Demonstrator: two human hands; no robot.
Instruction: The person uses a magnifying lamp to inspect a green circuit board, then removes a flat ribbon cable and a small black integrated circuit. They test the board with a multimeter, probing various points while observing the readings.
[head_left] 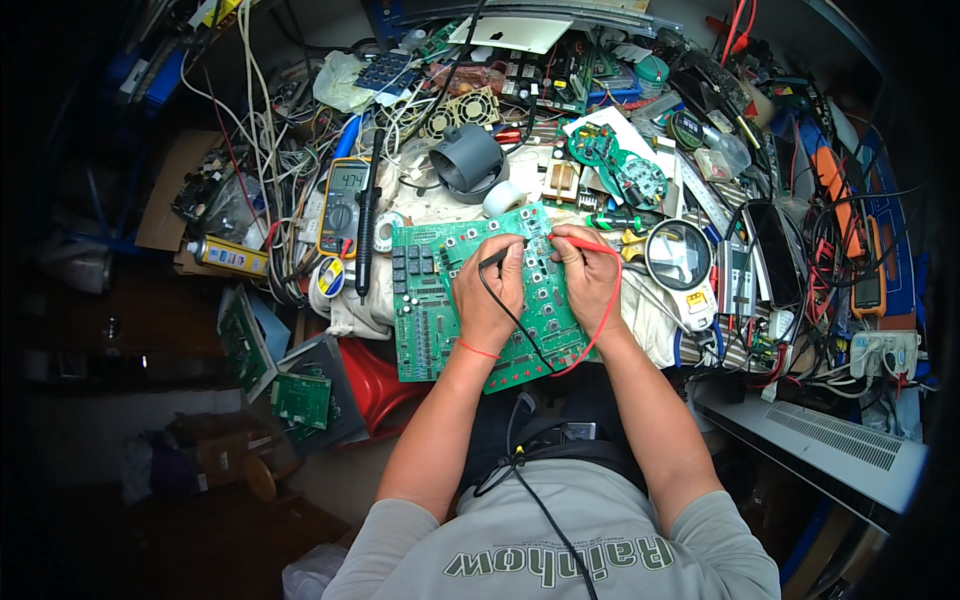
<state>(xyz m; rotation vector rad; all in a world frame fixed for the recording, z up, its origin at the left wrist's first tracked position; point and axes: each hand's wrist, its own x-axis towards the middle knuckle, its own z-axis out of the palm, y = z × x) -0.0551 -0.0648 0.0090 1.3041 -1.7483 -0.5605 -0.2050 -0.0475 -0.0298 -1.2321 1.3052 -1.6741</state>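
A large green circuit board (430, 335) lies in front of me, its near edge reaching past the bench front. My left hand (490, 290) is closed on a black test probe (492, 260), its lead looping down over the board. In my right hand (590, 275) is a red test probe (567, 240), with a red lead curving beside the wrist. Both hands rest over the upper middle of the board, the probes pointing at its surface; the exact contact points are too small to make out. A yellow multimeter (343, 205) with a lit display lies to the left.
A grey plastic cylinder (467, 160) and a white tape roll (503, 198) sit beyond the board. A magnifying glass (678, 255) and a green-black screwdriver (614, 222) lie on the right. Tangled cables and circuit parts crowd the back. A red stool (375, 385) stands below left.
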